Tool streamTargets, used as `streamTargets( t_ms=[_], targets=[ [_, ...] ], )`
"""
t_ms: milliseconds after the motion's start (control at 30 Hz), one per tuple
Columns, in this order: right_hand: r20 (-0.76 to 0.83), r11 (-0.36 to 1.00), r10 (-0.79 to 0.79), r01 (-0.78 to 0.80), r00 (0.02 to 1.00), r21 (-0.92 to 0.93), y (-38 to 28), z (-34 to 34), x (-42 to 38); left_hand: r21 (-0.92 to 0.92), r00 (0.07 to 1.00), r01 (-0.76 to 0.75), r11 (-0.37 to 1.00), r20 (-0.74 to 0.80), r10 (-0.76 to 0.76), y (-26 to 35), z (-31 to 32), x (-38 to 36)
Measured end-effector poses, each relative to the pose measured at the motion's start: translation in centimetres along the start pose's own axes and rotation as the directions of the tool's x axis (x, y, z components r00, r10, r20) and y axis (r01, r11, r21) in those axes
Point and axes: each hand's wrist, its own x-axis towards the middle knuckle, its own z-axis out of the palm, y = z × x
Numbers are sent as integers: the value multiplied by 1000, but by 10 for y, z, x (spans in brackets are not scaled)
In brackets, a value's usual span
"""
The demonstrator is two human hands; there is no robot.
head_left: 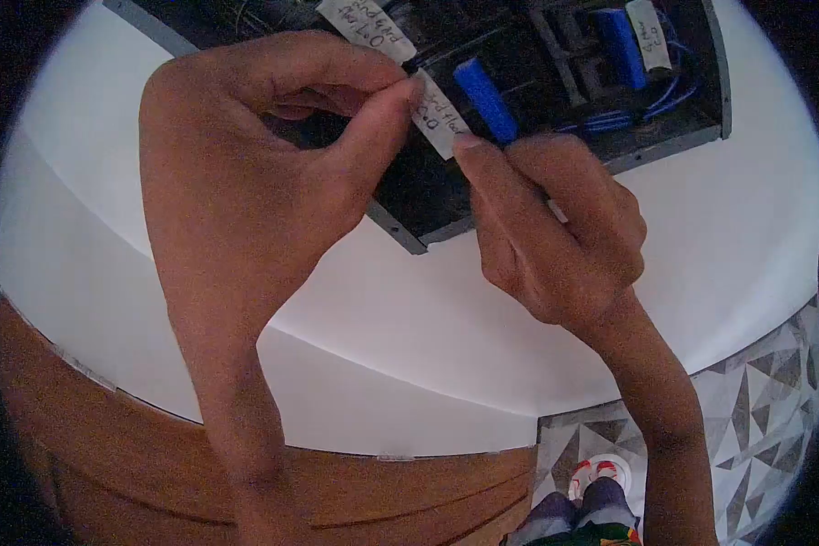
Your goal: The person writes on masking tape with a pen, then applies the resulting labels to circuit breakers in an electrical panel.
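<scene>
My left hand (273, 155) pinches thumb and forefinger at the upper end of a white handwritten tape label (439, 116), beside a thin black wire (437, 50). At the label's lower end, my right hand (555, 218) grips it between thumb and curled fingers. So the label is held at both ends, slanting down to the right. Just above my right hand a blue-wrapped bundle (485, 100) sticks out. A second handwritten label (369, 29) lies above my left fingertips. All of this is in front of an open dark electrical box (428, 205).
Another blue bundle (621, 47) with a white label (649, 36) sits at the box's right, near blue wires (646, 114). The box is set on a white wall (409, 337). Below are a brown wooden surface (382, 491) and a patterned tile floor (755, 409).
</scene>
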Motion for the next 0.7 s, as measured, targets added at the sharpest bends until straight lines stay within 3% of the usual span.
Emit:
streamTargets(
  t_ms=[33,200,267,367,500,567,600,700],
  targets=[
    [18,1000,-1,1,1000,-8,-1,-1,1,-38,998,63,997,12,-62,1,0,0],
    [25,996,87,-87,996,-3,-5,-2,-2,-35,996,89,995,-24,-90,1,0,-1],
    [140,986,146,-132,979,-102,-8,-8,0,-36,995,81,996,-48,-83,3,-4,2],
    [182,977,20,19,983,-211,-9,-10,-3,-143,989,146,979,-15,-150,1,-7,6],
    [199,979,-9,49,980,-196,-5,-14,-7,-150,998,49,987,-26,-53,-11,-8,0],
    [179,989,-56,79,982,-123,0,-16,-7,-104,980,-134,986,-162,116,-21,-1,-5],
    [184,988,-66,90,981,-129,0,-17,-5,-5,948,-286,958,-150,282,-29,-1,-6],
    [313,984,21,35,949,-173,-6,-23,1,135,921,-346,928,-142,364,-29,11,-21]
  ],
)
